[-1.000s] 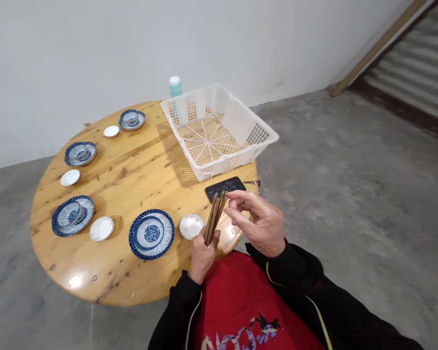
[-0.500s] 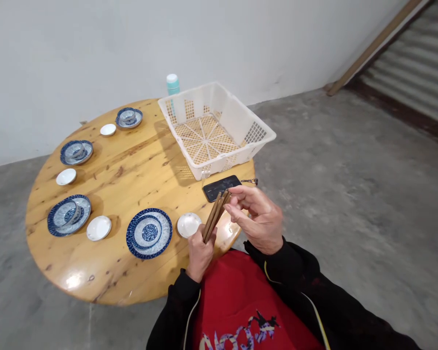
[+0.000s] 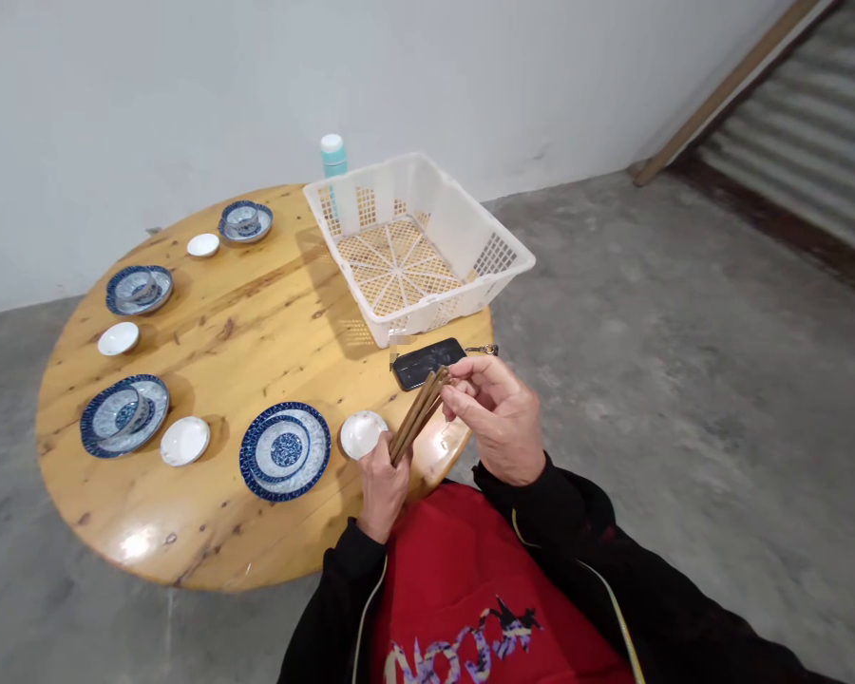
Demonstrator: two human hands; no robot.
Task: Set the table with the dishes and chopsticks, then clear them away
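Note:
My left hand (image 3: 385, 486) is closed round the lower end of a bundle of brown chopsticks (image 3: 419, 415), which slants up to the right over the table's near right edge. At the upper tips of the chopsticks, my right hand (image 3: 500, 413) has its thumb and forefinger brought together; the other fingers curl behind. A small white bowl (image 3: 363, 435) sits just left of the bundle. To its left is a blue-patterned plate (image 3: 320, 475) with a matching bowl (image 3: 285, 448) on it. Beyond the right fingertips lies a black phone (image 3: 427, 363) with a strap.
A white plastic basket (image 3: 463, 223) stands on the round wooden table (image 3: 256, 313), beside a turquoise bottle (image 3: 333, 157). Along the left side are more blue-patterned settings (image 3: 139, 290) with small white bowls (image 3: 185, 441). A wall stands behind; concrete floor (image 3: 670, 380) extends right.
The whole view has shifted slightly, so the table and dishes sit a little further left and up. Both hands stay on the chopsticks in nearly the same pose.

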